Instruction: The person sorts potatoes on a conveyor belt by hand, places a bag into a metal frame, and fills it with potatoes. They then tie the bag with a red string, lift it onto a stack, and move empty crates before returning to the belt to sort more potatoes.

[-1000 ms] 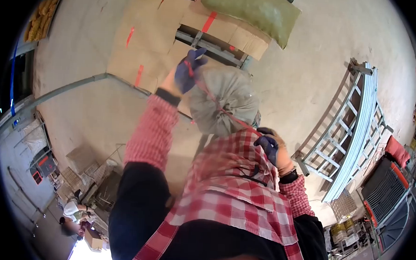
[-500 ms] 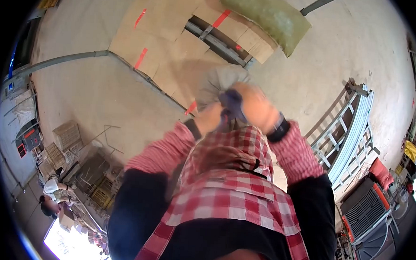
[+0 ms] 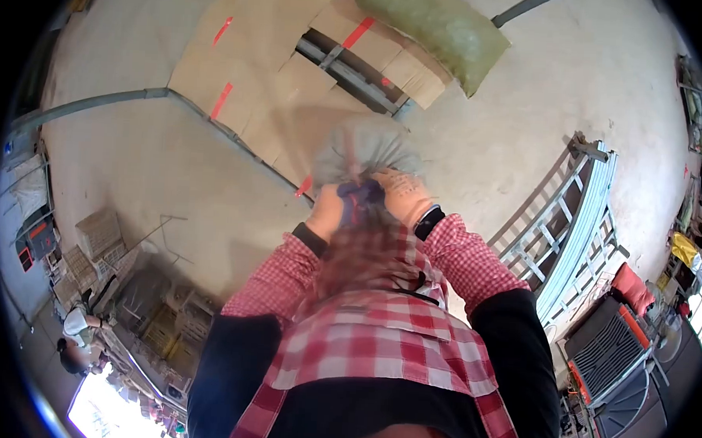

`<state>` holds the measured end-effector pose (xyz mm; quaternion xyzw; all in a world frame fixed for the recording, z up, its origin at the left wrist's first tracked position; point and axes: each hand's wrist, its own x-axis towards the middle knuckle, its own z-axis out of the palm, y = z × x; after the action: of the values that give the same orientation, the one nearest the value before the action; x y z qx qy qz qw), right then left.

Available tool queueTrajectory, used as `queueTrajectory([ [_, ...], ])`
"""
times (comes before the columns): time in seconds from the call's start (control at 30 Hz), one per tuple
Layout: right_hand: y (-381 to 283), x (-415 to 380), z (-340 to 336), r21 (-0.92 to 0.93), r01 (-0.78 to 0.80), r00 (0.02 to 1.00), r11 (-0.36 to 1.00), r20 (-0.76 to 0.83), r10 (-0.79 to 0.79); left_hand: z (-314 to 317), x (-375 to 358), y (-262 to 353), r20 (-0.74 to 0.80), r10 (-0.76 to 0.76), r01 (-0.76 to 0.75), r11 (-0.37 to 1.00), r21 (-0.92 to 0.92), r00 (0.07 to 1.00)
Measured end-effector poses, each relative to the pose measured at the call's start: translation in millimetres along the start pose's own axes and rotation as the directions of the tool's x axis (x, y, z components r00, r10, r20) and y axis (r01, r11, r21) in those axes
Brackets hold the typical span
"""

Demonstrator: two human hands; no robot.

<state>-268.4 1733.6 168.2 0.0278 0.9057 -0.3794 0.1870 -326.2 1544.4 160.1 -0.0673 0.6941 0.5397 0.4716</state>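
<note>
My left hand [image 3: 327, 212] and my right hand [image 3: 405, 198] are close together in front of my red checked apron [image 3: 385, 338]. Between them is a bunched dark blue piece [image 3: 359, 201], partly covered by my fingers. Just beyond the hands bulges a grey, gathered sack [image 3: 358, 150], smeared by motion. Both hands are closed at its gathered end, the left on the dark blue part and the right with its fingers bent over the folds. How the dark piece joins the sack is hidden.
Flattened cardboard [image 3: 247, 81] with red tape lies ahead, beside a full green sack [image 3: 434, 27]. A metal ladder [image 3: 562, 236] lies at right. Crates [image 3: 103, 236] and a person [image 3: 80, 328] are at left. A dark strip [image 3: 97, 105] crosses the floor.
Both hands have moved slightly left and down toward my body, with the dark piece between them. My right hand now lies flatter over the folds, and the sack bulges wider.
</note>
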Motion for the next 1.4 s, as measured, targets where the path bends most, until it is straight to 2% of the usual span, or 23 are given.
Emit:
queueTrajectory([
  [0.1, -5.6, 2.6, -7.2, -0.048, 0.0, 0.998, 0.999, -0.055, -0.003, -0.4, 8.0, 8.8, -0.053, 0.022, -0.019, 0.998, 0.055, 0.998],
  [0.2, -8.0, 3.6, -16.0, -0.18, 0.017, 1.0, 0.984, -0.011, -0.019, -11.4, 27.2, -1.0, 0.001, -0.052, 0.051, 0.987, -0.152, 0.999],
  [0.23, -2.9, 5.5, -13.9, -0.256, 0.121, 0.988, 0.959, -0.067, -0.143, -20.0, 34.4, -0.7, 0.003, -0.047, 0.046, 0.988, -0.15, 0.999],
  [0.3, 0.8, 11.2, -21.2, -0.337, 0.219, 0.956, 0.915, -0.111, -0.27, -35.1, 48.0, 5.2, 0.305, -0.193, 0.292, 0.9, -0.324, 0.933],
  [0.37, 5.8, 21.0, -27.4, -0.345, 0.496, 0.797, 0.797, -0.183, -0.575, -40.9, 63.9, 0.7, 0.224, -0.172, 0.204, 0.97, -0.129, 0.959],
  [0.4, 9.8, 25.7, -24.6, -0.333, 0.501, 0.798, 0.799, -0.179, -0.575, -50.2, 82.2, -5.6, 0.245, -0.227, 0.16, 0.951, 0.264, 0.943],
  [0.47, 18.9, 33.8, -19.2, -0.265, 0.607, 0.76, 0.749, -0.081, -0.644, -46.9, 85.1, 33.5, 0.334, -0.269, -0.156, 0.52, 0.84, 0.903],
  [0.5, 18.8, 34.0, -15.8, -0.253, 0.613, 0.757, 0.748, -0.08, -0.648, -55.8, 103.2, 17.7, 0.495, -0.173, -0.402, 0.391, 0.828, 0.852],
  [0.57, 23.3, 34.0, -17.4, -0.231, 0.387, 0.922, 0.893, 0.069, -0.381, -60.9, 110.6, -26.5, 0.296, -0.122, -0.029, 0.888, 0.46, 0.947],
  [0.63, 18.1, 31.1, -17.9, -0.234, 0.337, 0.94, 0.912, 0.021, -0.341, -26.2, 38.3, 51.4, 0.151, 0.043, -0.134, 0.73, 0.67, 0.988],
  [0.67, 16.4, 30.4, -15.6, -0.144, 0.241, 0.969, 0.96, -0.022, -0.246, -23.3, 42.5, 13.4, 0.04, 0.346, -0.214, 0.482, 0.849, 0.937],
  [0.83, 13.2, 33.0, -10.4, -0.028, 0.108, 0.991, 0.994, -0.079, -0.11, 0.1, 13.8, 22.1, 0.013, 0.521, -0.382, 0.609, 0.696, 0.854],
  [0.93, -9.8, 25.1, -20.5, -0.254, 0.044, 0.989, 0.966, -0.127, -0.078, -3.1, 8.8, 24.2, 0.046, 0.578, -0.409, 0.517, 0.752, 0.814],
  [1.0, -9.9, 23.7, -19.5, -0.346, 0.105, 0.96, 0.932, -0.208, -0.185, -9.8, 8.3, 42.9, 0.059, 0.038, -0.058, 0.911, 0.407, 0.998],
  [1.03, -10.1, 20.6, -21.6, -0.357, 0.115, 0.96, 0.927, -0.202, -0.197, -14.2, 13.6, 39.4, 0.053, 0.047, -0.064, 0.916, 0.397, 0.998],
  [1.07, -15.1, 14.4, -26.7, -0.271, 0.082, 0.943, 0.959, -0.29, -0.163, -19.6, 19.8, 28.5, 0.172, -0.133, 0.137, 0.991, -0.008, 0.976],
  [1.1, -17.8, 8.1, -30.2, -0.18, 0.058, 0.92, 0.982, -0.373, -0.123, -25.2, 25.3, 20.5, 0.35, -0.233, 0.364, 0.852, -0.377, 0.907],
  [1.17, -12.9, 0.5, -30.4, -0.164, 0.069, 0.935, 0.984, -0.334, -0.122, -31.0, 33.0, 16.2, 0.53, -0.17, 0.482, 0.694, -0.534, 0.831],
  [1.2, -10.5, -1.4, -25.8, -0.221, 0.098, 0.953, 0.97, -0.259, -0.156, -28.3, 32.6, 17.3, 0.437, 0.238, -0.188, 0.97, -0.153, 0.867],
  [1.23, -9.9, -6.4, -21.7, -0.271, 0.126, 0.967, 0.954, -0.18, -0.178, -26.2, 30.0, 17.0, 0.535, 0.561, -0.76, 0.586, 0.282, 0.631],
  [1.3, -10.6, 0.7, -29.4, -0.328, 0.137, 0.98, 0.935, -0.094, -0.176, -27.0, 39.9, 14.5, 0.578, 0.599, -0.832, 0.417, 0.365, 0.554],
  [1.33, -11.7, 8.3, -33.5, -0.376, 0.154, 0.985, 0.914, -0.015, -0.172, -25.4, 48.5, -3.3, 0.414, 0.361, -0.448, 0.884, 0.133, 0.836],
  [1.4, -13.3, 12.4, -32.8, -0.414, 0.172, 0.985, 0.894, 0.065, -0.159, -22.3, 43.4, -2.2, 0.361, -0.032, 0.109, 0.975, -0.193, 0.932],
])
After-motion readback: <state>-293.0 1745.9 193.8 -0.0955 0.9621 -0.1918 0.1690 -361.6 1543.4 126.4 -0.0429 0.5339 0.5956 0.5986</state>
